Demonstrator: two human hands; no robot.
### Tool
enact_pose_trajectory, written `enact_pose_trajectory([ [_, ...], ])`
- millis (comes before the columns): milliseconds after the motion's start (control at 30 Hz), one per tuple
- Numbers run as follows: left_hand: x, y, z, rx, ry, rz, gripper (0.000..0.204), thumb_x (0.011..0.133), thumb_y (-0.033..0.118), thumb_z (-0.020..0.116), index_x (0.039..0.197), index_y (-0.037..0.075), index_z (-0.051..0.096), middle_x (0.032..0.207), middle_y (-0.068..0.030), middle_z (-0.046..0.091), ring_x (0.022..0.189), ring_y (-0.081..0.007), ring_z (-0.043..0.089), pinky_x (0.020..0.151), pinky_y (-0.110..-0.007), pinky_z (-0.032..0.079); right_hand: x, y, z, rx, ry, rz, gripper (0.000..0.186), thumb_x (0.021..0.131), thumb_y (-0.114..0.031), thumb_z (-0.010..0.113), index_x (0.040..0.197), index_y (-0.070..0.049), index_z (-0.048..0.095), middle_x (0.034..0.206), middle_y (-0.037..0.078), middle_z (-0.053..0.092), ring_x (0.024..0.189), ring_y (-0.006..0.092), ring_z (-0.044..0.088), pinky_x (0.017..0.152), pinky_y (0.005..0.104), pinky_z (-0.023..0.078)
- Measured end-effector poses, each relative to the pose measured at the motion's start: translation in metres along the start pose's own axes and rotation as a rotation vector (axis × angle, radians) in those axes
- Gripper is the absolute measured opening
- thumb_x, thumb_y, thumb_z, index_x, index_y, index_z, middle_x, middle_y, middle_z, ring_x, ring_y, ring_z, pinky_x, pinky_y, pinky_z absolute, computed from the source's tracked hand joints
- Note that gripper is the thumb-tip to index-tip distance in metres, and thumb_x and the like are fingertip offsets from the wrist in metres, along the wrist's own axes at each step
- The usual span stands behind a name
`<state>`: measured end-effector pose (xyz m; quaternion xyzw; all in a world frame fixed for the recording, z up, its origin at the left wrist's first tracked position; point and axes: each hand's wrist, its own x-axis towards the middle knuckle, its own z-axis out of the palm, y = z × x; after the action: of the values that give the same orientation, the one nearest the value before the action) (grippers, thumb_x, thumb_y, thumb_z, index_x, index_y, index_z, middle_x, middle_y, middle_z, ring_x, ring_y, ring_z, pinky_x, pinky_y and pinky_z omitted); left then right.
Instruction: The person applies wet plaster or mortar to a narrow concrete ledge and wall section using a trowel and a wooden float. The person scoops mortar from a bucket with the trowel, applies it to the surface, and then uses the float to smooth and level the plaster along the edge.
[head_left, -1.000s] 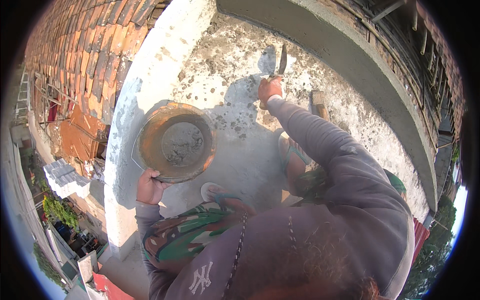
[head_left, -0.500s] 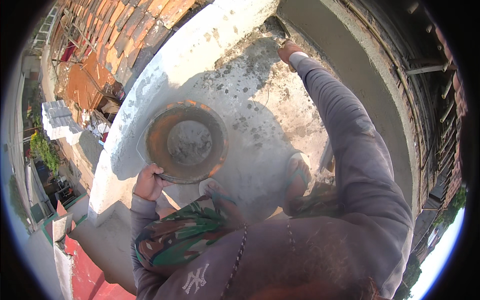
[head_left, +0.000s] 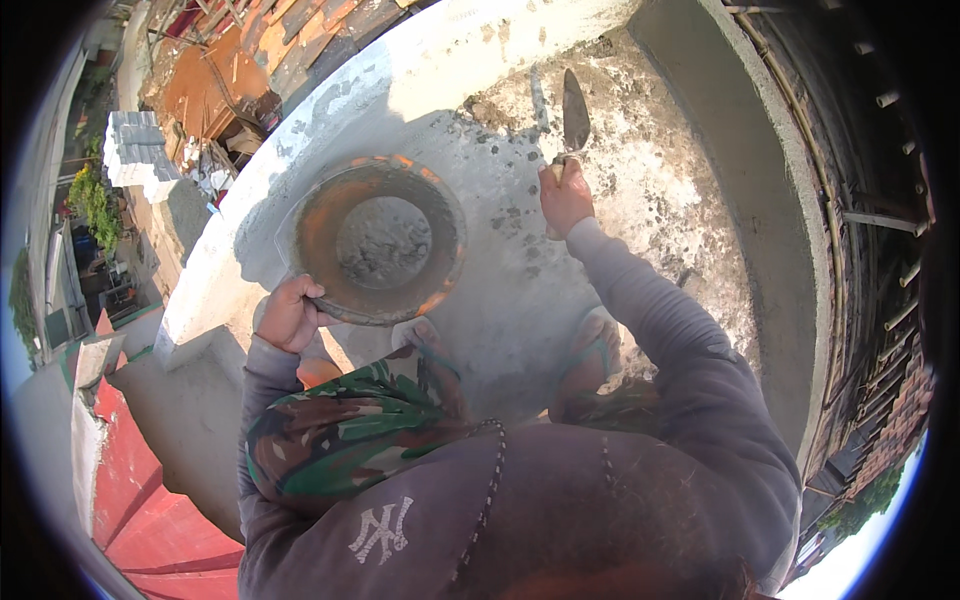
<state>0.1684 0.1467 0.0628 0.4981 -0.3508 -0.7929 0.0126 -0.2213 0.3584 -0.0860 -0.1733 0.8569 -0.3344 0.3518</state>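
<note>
My left hand (head_left: 291,315) grips the near rim of a round orange pan (head_left: 378,240) that holds a patch of grey mortar in its middle. My right hand (head_left: 565,197) is stretched forward and closed on the handle of a trowel (head_left: 575,115), whose dark pointed blade lies on the rough grey concrete slab (head_left: 640,200). Wet mortar streaks the slab just left of the blade. My feet in sandals (head_left: 590,345) stand on the slab below the pan.
The slab has a rounded pale edge (head_left: 300,130) at left, with a long drop to tiled roofs, stacked grey blocks (head_left: 135,150) and a yard below. A curved concrete wall (head_left: 770,200) rises at right, with scaffold poles (head_left: 880,220) behind it.
My right hand with the trowel has drawn back from the far edge toward me. The view has swung, so pan and slab sit differently in the picture.
</note>
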Motion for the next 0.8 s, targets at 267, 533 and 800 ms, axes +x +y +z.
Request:
enact_pose_trajectory([
  [267,-0.032,-0.026,-0.034,-0.057,0.086,0.019,0.041,0.091,0.010,0.047,0.127,-0.010,0.052,0.121,-0.0224,0.067,0.104,-0.0376,0.072,0.092,-0.059,0.061,-0.002,-0.010,0.089,1.004,0.026,0.347,0.035,0.095,-0.029,0.054,0.119,-0.008,0.041,0.087,0.016,0.055,0.063,0.0321,0.062,0.054,0.0481,0.055],
  [533,-0.061,-0.027,-0.023,-0.128,0.157,0.053,0.037,0.092,0.008,0.046,0.123,-0.010,0.054,0.118,-0.0230,0.068,0.102,-0.0368,0.072,0.090,-0.054,0.062,0.013,-0.107,0.164,1.288,-0.384,0.392,0.024,0.094,-0.027,0.053,0.106,-0.007,0.046,0.086,0.015,0.052,0.072,0.0315,0.060,0.069,0.0528,0.058],
  [800,-0.054,-0.029,-0.022,-0.145,0.198,0.079,0.031,0.092,0.006,0.046,0.117,-0.011,0.055,0.117,-0.0226,0.067,0.102,-0.0368,0.072,0.089,-0.055,0.063,0.000,-0.099,0.116,1.430,-0.584,0.179,0.024,0.097,-0.031,0.052,0.098,-0.008,0.049,0.087,0.012,0.055,0.078,0.0311,0.060,0.079,0.0523,0.054],
])
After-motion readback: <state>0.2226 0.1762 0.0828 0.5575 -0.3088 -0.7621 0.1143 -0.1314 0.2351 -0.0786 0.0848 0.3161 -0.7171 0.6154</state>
